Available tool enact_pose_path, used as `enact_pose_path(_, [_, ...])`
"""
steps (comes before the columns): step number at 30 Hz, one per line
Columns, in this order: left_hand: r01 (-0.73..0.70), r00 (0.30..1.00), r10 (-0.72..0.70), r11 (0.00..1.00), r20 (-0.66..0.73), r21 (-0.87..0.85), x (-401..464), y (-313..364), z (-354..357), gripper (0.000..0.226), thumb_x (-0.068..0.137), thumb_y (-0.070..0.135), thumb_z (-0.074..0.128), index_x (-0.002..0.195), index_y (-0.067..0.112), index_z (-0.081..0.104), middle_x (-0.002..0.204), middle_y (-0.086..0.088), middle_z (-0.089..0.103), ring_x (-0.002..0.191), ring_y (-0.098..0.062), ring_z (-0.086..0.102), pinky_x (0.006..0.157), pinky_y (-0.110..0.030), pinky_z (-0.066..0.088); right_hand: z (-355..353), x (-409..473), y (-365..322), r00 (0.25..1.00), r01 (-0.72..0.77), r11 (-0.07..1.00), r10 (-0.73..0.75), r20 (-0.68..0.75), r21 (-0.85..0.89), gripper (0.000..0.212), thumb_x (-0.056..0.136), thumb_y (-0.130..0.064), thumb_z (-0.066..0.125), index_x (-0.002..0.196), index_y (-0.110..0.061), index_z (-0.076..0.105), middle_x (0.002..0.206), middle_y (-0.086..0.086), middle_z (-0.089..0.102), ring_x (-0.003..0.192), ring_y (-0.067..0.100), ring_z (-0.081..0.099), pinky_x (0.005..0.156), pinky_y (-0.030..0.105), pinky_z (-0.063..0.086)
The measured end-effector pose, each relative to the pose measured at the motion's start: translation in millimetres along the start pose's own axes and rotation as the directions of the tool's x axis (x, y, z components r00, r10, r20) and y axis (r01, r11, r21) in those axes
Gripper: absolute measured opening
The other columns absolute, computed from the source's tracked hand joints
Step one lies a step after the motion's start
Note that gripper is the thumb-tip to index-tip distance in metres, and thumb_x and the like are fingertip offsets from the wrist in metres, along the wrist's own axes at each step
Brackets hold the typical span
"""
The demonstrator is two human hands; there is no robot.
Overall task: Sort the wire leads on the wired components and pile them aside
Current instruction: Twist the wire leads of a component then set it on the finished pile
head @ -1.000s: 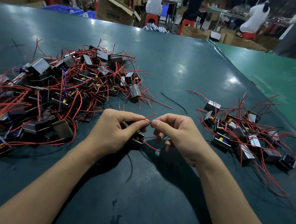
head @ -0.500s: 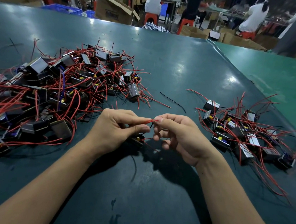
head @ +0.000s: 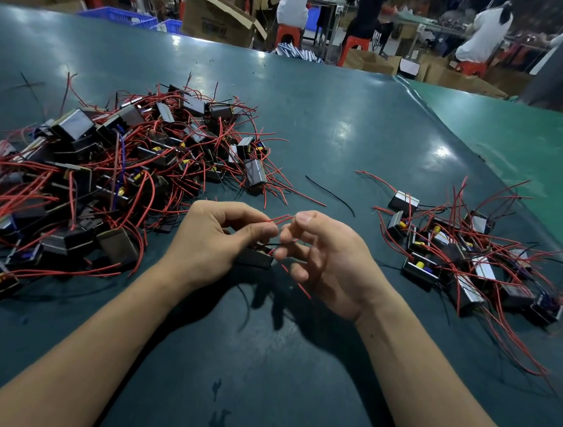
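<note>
My left hand (head: 216,242) holds a small black wired component (head: 255,258) just above the green table and pinches its red leads (head: 278,219) between thumb and forefinger. My right hand (head: 323,259) is close beside it with fingers loosely curled; its fingertips touch the thin wires coming out of the component. Whether it pinches one is blurred. A big tangled heap of the same black components with red leads (head: 119,175) lies to the left. A smaller pile of components (head: 460,256) lies to the right.
A loose black wire (head: 331,192) lies on the green table (head: 296,364) between the piles. A lighter green table (head: 527,154) adjoins at the right. Beyond the far edge are cardboard boxes (head: 217,15), blue crates and several seated people.
My right hand has let go of the red lead tips, opened its fingers and rotated palm-inward, dropping lower. My left hand keeps its pinch on the leads.
</note>
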State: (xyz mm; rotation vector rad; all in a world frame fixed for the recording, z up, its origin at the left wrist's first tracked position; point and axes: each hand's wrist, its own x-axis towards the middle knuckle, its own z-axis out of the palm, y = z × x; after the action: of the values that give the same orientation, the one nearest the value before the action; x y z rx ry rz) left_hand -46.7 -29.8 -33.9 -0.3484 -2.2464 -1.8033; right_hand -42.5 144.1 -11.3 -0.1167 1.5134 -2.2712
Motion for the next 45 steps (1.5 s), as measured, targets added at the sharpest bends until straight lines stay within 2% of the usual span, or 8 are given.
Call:
enact_pose_path(7, [-0.096, 0.995, 0.097, 0.993, -0.011, 0.067, -2, 2, 4, 0.007, 0.082, 0.026, 0.071, 0.086, 0.027, 0.076, 0.077, 0.006, 0.074, 0.069, -0.007, 0.064, 0.064, -0.017, 0.05, 1, 0, 3, 0.987, 0.123, 0.979, -0.138, -0.082, -0.164, 0.013, 0.1, -0.016, 0.05, 0.087, -0.012, 0.053, 0.072, 0.005, 0.066, 0.056, 0.012, 0.055, 0.035, 0.017, 0.031])
enact_pose_path(15, [-0.181, 0.983, 0.175, 0.975, 0.055, 0.127, -4, 9, 5, 0.023, 0.087, 0.022, 0.061, 0.099, 0.009, 0.075, 0.079, -0.006, 0.068, 0.072, -0.008, 0.059, 0.067, -0.022, 0.044, 0, 1, 6, 0.967, 0.231, 0.953, -0.247, -0.061, -0.196, 0.013, 0.099, -0.013, 0.05, 0.089, -0.008, 0.056, 0.072, 0.005, 0.068, 0.065, 0.015, 0.066, 0.038, 0.02, 0.041])
enact_pose_path(21, [-0.189, 0.975, 0.161, 0.963, 0.151, 0.191, -6, 9, 3, 0.023, 0.098, 0.023, 0.051, 0.101, 0.016, 0.072, 0.078, -0.009, 0.059, 0.073, -0.015, 0.055, 0.07, -0.024, 0.042, -1, 1, 9, 0.928, 0.336, 0.862, -0.371, -0.022, -0.379, 0.011, 0.1, -0.012, 0.051, 0.089, -0.009, 0.055, 0.062, -0.001, 0.064, 0.057, 0.013, 0.061, 0.04, 0.021, 0.043])
enact_pose_path(24, [-0.21, 0.971, 0.18, 0.956, 0.155, 0.207, -7, 9, 3, 0.02, 0.095, 0.011, 0.057, 0.106, 0.011, 0.073, 0.076, -0.003, 0.058, 0.07, -0.003, 0.052, 0.068, -0.017, 0.04, -2, 1, 11, 0.904, 0.379, 0.817, -0.428, -0.016, -0.435, 0.012, 0.099, -0.014, 0.053, 0.087, -0.013, 0.055, 0.061, -0.002, 0.064, 0.056, 0.012, 0.06, 0.04, 0.022, 0.044])
enact_pose_path(28, [-0.226, 0.971, 0.206, 0.956, 0.121, 0.188, -6, 9, 3, 0.027, 0.088, 0.003, 0.066, 0.115, 0.007, 0.07, 0.074, -0.007, 0.06, 0.066, -0.008, 0.051, 0.067, -0.017, 0.041, -3, 1, 14, 0.876, 0.404, 0.746, -0.483, -0.011, -0.529, 0.01, 0.097, -0.019, 0.053, 0.087, -0.017, 0.055, 0.061, -0.005, 0.062, 0.057, 0.013, 0.061, 0.042, 0.024, 0.044])
enact_pose_path(35, [-0.249, 0.968, 0.243, 0.954, 0.059, 0.165, -7, 10, 4, 0.018, 0.088, 0.016, 0.064, 0.102, 0.011, 0.075, 0.072, -0.011, 0.064, 0.067, -0.023, 0.058, 0.065, -0.032, 0.046, 0, 1, 12, 0.899, 0.369, 0.8, -0.437, -0.038, -0.473, 0.014, 0.1, -0.014, 0.052, 0.087, -0.015, 0.055, 0.062, -0.005, 0.064, 0.06, 0.014, 0.064, 0.042, 0.025, 0.047])
enact_pose_path(40, [-0.191, 0.981, 0.185, 0.972, 0.06, 0.137, -5, 7, 2, 0.011, 0.086, 0.003, 0.069, 0.093, 0.008, 0.077, 0.079, -0.011, 0.07, 0.072, -0.031, 0.064, 0.068, -0.04, 0.05, 1, 1, 10, 0.907, 0.373, 0.834, -0.421, -0.03, -0.407, 0.011, 0.1, -0.011, 0.049, 0.09, -0.008, 0.052, 0.062, -0.003, 0.063, 0.06, 0.014, 0.062, 0.041, 0.023, 0.047])
enact_pose_path(45, [-0.154, 0.988, 0.15, 0.982, 0.04, 0.114, -5, 7, 3, 0.011, 0.087, 0.005, 0.069, 0.093, 0.008, 0.078, 0.078, -0.005, 0.072, 0.069, -0.023, 0.061, 0.065, -0.026, 0.046, 0, 0, 10, 0.895, 0.404, 0.81, -0.447, -0.001, -0.425, 0.009, 0.099, -0.01, 0.053, 0.09, -0.009, 0.056, 0.067, -0.003, 0.066, 0.068, 0.015, 0.067, 0.043, 0.025, 0.051])
